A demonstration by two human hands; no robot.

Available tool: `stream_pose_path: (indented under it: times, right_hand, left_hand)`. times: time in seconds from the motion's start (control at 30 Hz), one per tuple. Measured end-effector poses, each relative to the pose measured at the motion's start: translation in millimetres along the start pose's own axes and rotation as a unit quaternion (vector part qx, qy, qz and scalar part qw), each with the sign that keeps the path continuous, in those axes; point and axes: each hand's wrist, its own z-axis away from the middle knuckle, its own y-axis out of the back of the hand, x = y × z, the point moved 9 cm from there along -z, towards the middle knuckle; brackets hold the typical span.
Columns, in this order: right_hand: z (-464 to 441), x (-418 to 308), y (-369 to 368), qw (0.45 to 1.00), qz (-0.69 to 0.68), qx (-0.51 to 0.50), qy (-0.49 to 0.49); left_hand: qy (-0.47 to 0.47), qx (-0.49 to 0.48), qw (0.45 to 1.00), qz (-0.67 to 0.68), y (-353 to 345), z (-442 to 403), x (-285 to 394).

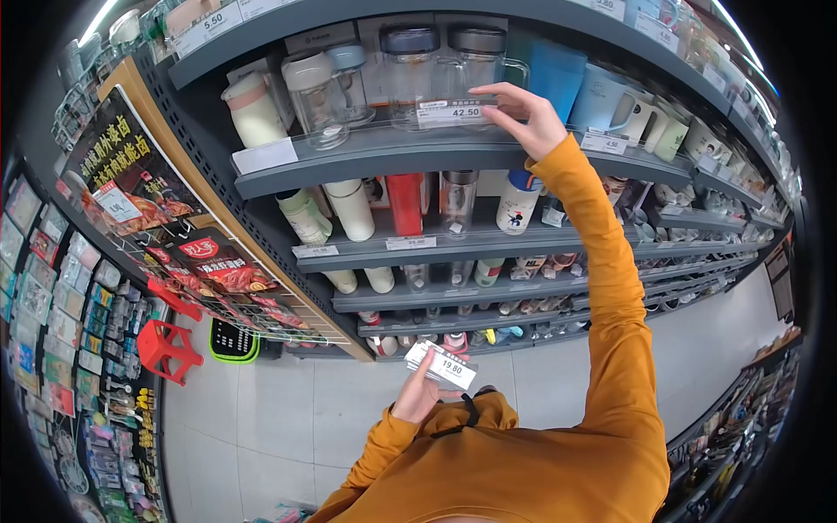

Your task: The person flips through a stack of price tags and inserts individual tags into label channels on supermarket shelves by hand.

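Observation:
My right hand [529, 119] is raised to the upper shelf's edge, thumb and index finger apart beside the right end of a price tag [453, 113] reading 42.50. Behind that tag stand glass mugs [410, 74] with dark lids. Low in front of my body, my left hand [420, 392] holds a small stack of price tags [443, 365], the top one reading 19.80. A blank white tag [266, 157] sits further left on the same shelf edge.
Lower shelves [366, 247] hold bottles and tumblers. At the left are a wooden-edged panel [261, 261] with hanging food packets, a red stool [168, 351] and a black-and-green basket [234, 342]. More shelving curves away at the right.

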Motion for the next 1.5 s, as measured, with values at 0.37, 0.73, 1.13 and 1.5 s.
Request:
stream_pose_path:
  times: [0.37,0.73,1.13,1.5]
  right_hand:
    - [-4.5,-5.3,-10.7,0.996,0.083,-0.02,0.007]
    - [169.1,-42.1,-123.0,0.995,-0.029,0.012,-0.095]
    - [241.9,-21.7,-127.0,0.95,-0.14,0.113,-0.255]
    - [257.5,-37.1,-108.9,0.952,-0.155,0.071,-0.255]
  left_hand:
    - [-0.042,0.03,0.998,-0.023,-0.6,-0.1,31.8]
    - [-0.198,0.104,0.971,-0.083,-9.0,0.3,81.4]
    - [-0.223,0.105,0.964,-0.103,-36.7,5.7,82.7]
    - [-0.208,0.1,0.971,-0.069,-53.7,13.5,51.5]
